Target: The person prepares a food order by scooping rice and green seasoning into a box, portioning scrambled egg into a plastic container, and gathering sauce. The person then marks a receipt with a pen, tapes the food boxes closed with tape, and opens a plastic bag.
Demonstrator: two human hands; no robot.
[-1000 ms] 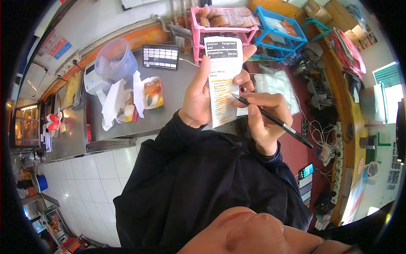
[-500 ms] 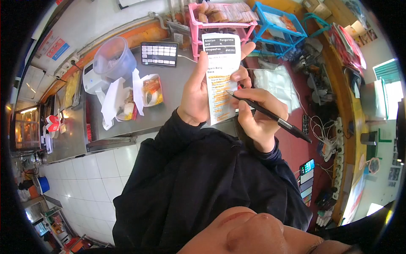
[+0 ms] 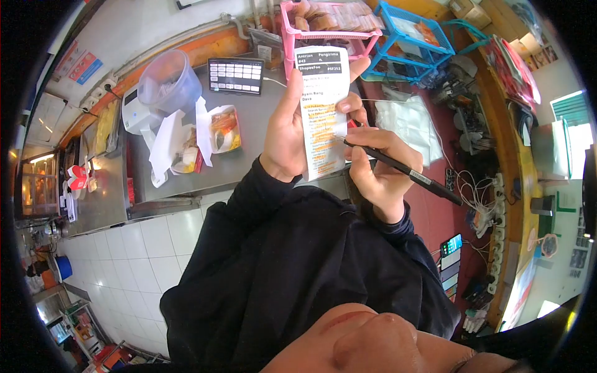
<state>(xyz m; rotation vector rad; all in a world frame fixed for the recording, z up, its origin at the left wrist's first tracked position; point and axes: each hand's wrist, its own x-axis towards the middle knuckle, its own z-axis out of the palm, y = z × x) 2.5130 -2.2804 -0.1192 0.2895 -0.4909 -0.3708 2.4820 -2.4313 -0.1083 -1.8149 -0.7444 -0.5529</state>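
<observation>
A long printed receipt (image 3: 323, 146) with dark header bands and orange-marked lines is held upright in my left hand (image 3: 284, 130), its fingers curling round the right edge from behind. Between the thumb and fingers of my right hand (image 3: 387, 165) is a black pen (image 3: 413, 175). The pen's tip is close to the right edge of the receipt, around its middle; I cannot tell whether it touches the paper. Beyond the left hand, two open food boxes stand on the metal counter: one box (image 3: 226, 129) and another box (image 3: 186, 155) with its white lid raised.
A tablet (image 3: 235, 76) and a clear plastic tub (image 3: 169, 84) stand at the back of the counter (image 3: 249, 115). Behind are a pink rack (image 3: 333, 36) and a blue rack (image 3: 413, 37). To the right lie plastic bags (image 3: 407, 127), tangled cables (image 3: 479, 196) and a lit phone (image 3: 452, 245).
The receipt and left hand have shifted slightly left and up. The pen tip has moved a little right and down, from over the printed lines to near the paper's right edge.
</observation>
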